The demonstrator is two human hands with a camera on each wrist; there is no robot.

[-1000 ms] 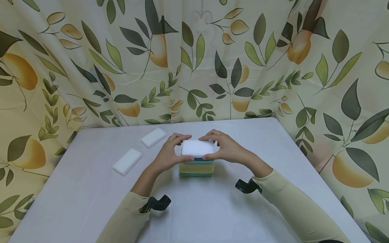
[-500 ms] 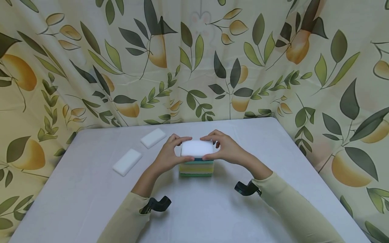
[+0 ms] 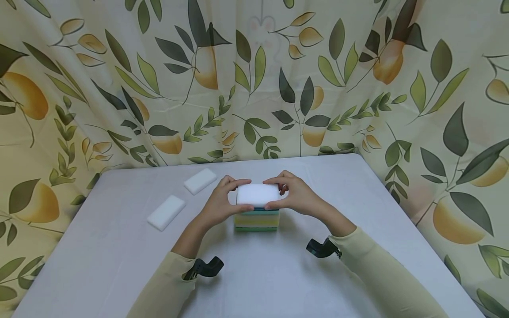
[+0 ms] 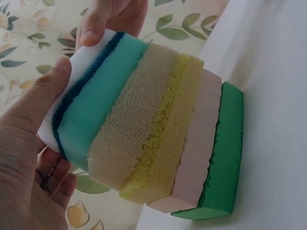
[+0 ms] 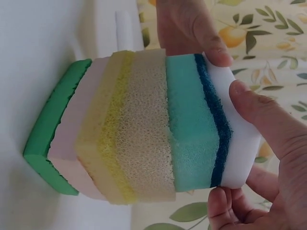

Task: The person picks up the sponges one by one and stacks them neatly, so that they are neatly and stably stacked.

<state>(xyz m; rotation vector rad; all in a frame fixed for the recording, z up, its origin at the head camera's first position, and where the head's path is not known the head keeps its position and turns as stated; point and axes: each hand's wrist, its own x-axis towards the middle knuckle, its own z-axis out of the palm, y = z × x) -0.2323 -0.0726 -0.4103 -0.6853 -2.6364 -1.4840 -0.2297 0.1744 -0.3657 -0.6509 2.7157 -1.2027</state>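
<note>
Nearest are two pale sleeves [image 3: 165, 282], a black wrist camera [image 3: 208, 266] at each cuff. Ahead, the left hand [image 3: 220, 199] and right hand [image 3: 296, 193] pinch opposite ends of a smooth white sponge block [image 3: 257, 194], thumbs on its near face, fingers curled behind. It lies flat atop an upright stack of sponges [image 3: 256, 221] on the white tablecloth [image 3: 254, 274]. Below the white come a rough navy scouring layer [image 4: 86, 79], a fine-pored teal sponge [image 4: 98, 108], a coarse, open-pored beige sponge [image 4: 129, 115], a yellow sponge [image 4: 168, 158] with a brighter mesh band, a pale pink layer [image 4: 196, 148] and a green bottom slab [image 4: 224, 158], its edge ragged. Left of the stack and farther back lie two more white blocks [image 3: 166, 212], apart; behind the table hangs a fruit-and-leaf-print curtain [image 3: 260, 128].
</note>
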